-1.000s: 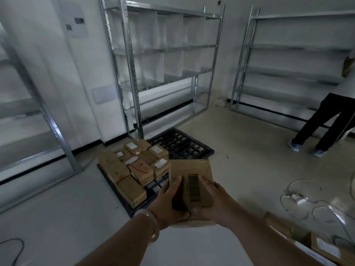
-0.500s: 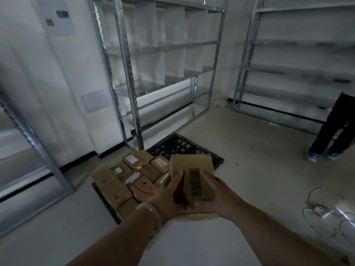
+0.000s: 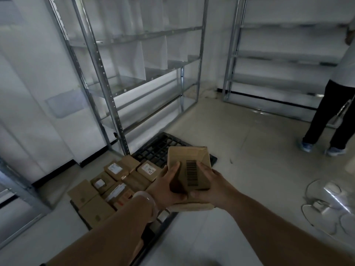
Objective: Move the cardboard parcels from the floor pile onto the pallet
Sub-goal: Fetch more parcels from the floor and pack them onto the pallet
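A small parcel [image 3: 189,166] of brown cardboard, black barcode on top, sits level on a flatter parcel [image 3: 192,206], both gripped between the left hand [image 3: 167,187] and right hand [image 3: 215,189]. Beneath them a black grid pallet [image 3: 159,148] lies flat, its near half packed with brown parcels [image 3: 115,181] (several white-labelled).

The parcel [image 3: 189,169] at centre frame is made of matt brown cardboard, with a black barcode printed on it. The same dull cardboard is seen in the stacked parcels [image 3: 84,192] at lower left, some faced with white paper labels. The pallet [image 3: 159,148] is moulded in black plastic. The shelving [image 3: 97,64] is formed of softly shining grey metal, and the floor [image 3: 249,131] is laid smooth and glossy.
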